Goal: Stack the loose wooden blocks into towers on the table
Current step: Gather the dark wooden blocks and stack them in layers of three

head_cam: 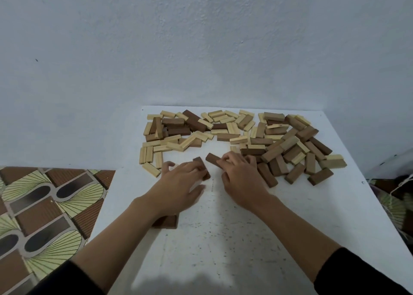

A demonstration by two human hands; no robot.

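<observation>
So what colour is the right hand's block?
Dark brown: the block in the right hand, head view.

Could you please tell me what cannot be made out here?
- Head view: near dark block, mostly hidden by the left forearm; one or several, unclear.
- Head view: left hand, motion-blurred; its grip on the left dark block is unclear.
- Head view: right dark block, one end hidden under the right hand.
- Head view: table, near edge cut off by the frame.

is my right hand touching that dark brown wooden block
Touching. In the head view the right hand curls its fingers over one end of the dark brown rectangular wooden block.
</observation>
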